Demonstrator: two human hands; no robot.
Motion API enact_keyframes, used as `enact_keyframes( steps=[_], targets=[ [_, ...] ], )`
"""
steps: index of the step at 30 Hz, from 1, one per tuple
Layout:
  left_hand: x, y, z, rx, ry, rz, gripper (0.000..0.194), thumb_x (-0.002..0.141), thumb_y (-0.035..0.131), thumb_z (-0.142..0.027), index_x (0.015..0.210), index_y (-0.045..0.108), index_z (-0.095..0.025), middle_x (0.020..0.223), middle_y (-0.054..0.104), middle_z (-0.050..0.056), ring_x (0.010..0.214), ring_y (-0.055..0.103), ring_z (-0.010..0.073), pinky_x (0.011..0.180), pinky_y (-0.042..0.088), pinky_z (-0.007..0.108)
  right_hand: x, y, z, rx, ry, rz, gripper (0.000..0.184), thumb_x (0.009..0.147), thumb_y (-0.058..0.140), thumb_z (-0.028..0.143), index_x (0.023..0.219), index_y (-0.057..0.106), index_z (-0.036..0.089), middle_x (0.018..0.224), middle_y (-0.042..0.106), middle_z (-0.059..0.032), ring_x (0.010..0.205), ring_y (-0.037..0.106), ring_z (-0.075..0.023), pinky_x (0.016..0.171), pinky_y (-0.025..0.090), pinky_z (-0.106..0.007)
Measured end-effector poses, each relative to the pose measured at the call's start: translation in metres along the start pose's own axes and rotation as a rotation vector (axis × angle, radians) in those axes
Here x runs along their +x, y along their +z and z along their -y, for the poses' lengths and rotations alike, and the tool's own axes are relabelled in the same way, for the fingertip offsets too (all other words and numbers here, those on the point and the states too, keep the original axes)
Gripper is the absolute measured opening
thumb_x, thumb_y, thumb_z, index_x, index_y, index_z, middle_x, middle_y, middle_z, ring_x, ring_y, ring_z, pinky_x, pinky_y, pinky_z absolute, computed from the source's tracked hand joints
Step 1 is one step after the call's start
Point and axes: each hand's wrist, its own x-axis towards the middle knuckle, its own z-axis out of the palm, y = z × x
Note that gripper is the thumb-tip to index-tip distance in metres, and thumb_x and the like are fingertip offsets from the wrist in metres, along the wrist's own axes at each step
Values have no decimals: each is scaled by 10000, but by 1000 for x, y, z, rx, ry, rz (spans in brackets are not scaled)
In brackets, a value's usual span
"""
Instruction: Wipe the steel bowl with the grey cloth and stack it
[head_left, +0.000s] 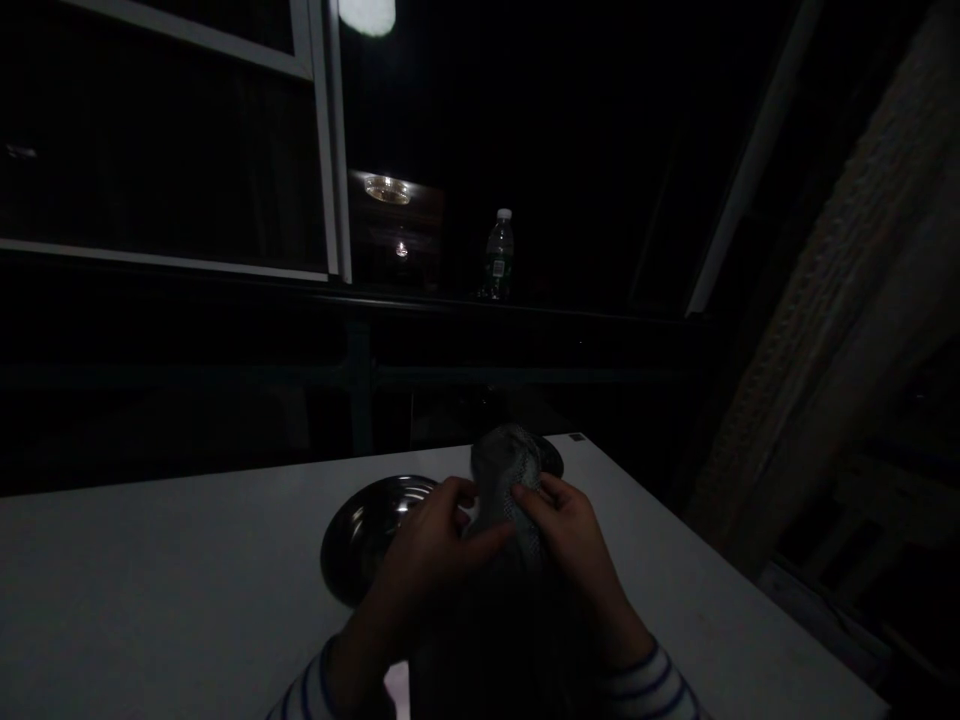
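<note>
Holding: gray cloth [504,468], pinched between thumb and fingers of the right hand [564,512]; left-hand fingers [459,515] curled, partly open at its near side, grip unclear. White worktop [247,560], dark room; metal bowl [367,535] beside the left hand. Bottle [499,258] on the window ledge; its label is unreadable.

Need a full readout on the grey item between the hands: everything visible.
The grey item looks like soft fabric: smoother dark grey on the left, with a paler, speckled, mesh-like strip down the right. Its top is rounded. It stands up between the hands, over the white table. The right hand pinches its right side; the left hand is at its left edge, thumb across the lower part, grip unclear. The lower end is lost in shadow.
</note>
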Motion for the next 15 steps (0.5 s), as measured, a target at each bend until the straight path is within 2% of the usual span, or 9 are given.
enact_keyframes(
  steps=[2,5,7,10,13,15],
  targets=[
    [-5,1,-4,58,25,33,426,586,650,-450,911,579,-184,825,654,55,757,611,220,644,450,302,2,0,3,-25,-8,12,241,662,671,351,756,623,135,650,636,-18,556,560,-136,523,423,-229],
    [-8,2,-9,-56,-2,102,293,616,621,-314,873,568,-184,773,661,40,687,614,191,587,441,261,3,1,5,-56,32,98,232,676,645,330,799,624,135,654,624,-9,560,548,-125,528,415,-222],
    [-6,2,-7,-149,-29,97,230,638,570,-243,860,573,-180,752,665,40,671,616,186,571,435,255,3,1,5,-104,64,150,219,683,626,317,813,618,140,640,606,4,553,535,-117,515,401,-211],
    [0,1,0,-250,-59,54,176,639,515,-175,798,590,-172,731,658,44,674,614,181,565,428,251,7,-3,7,-225,50,151,172,708,587,320,725,593,150,562,529,37,492,465,-89,452,340,-189],
    [3,1,3,-314,-102,48,104,643,520,-191,720,584,-162,652,626,28,612,593,163,527,412,244,11,-7,8,-331,21,168,209,746,542,338,649,552,154,519,445,55,460,391,-72,423,285,-185],
    [3,2,1,-395,-133,85,136,661,552,-260,744,582,-157,655,624,23,614,593,160,533,419,246,12,-7,10,-379,-3,192,213,761,521,329,639,539,156,528,435,54,476,385,-73,435,282,-187]
  ],
)
